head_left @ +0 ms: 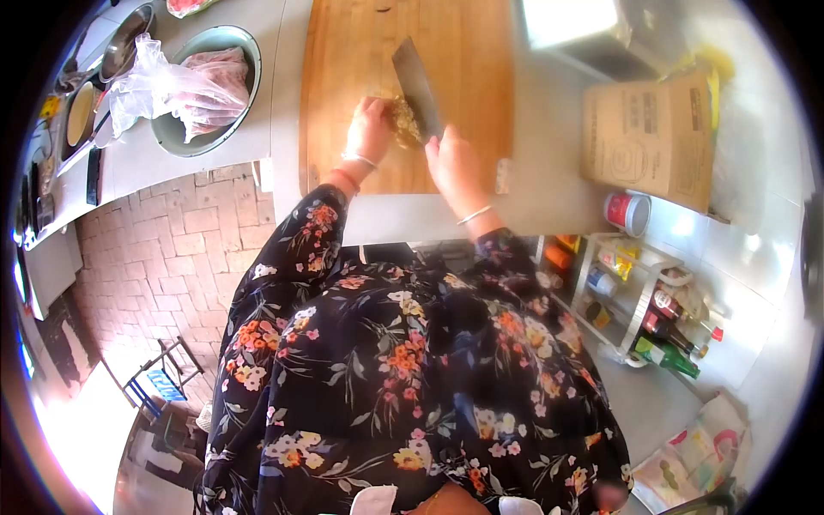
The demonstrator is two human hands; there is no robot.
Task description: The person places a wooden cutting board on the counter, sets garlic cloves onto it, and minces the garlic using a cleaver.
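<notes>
A wooden cutting board (pixel 360 51) lies on the grey counter in front of me. My right hand (pixel 455 163) grips the handle of a cleaver (pixel 418 86), whose broad blade points away across the board. My left hand (pixel 371 129) rests on a small pile of chopped yellowish food (pixel 403 122) right beside the blade. Both wrists wear thin bracelets. My floral dress fills the lower part of the view.
A metal bowl (pixel 245 43) with raw meat and a clear plastic bag (pixel 150 81) stands left of the board. A cardboard box (pixel 652 142) and a red-banded cup (pixel 627 213) sit at the right. A rack of bottles (pixel 652 318) stands below. Brick floor at the left.
</notes>
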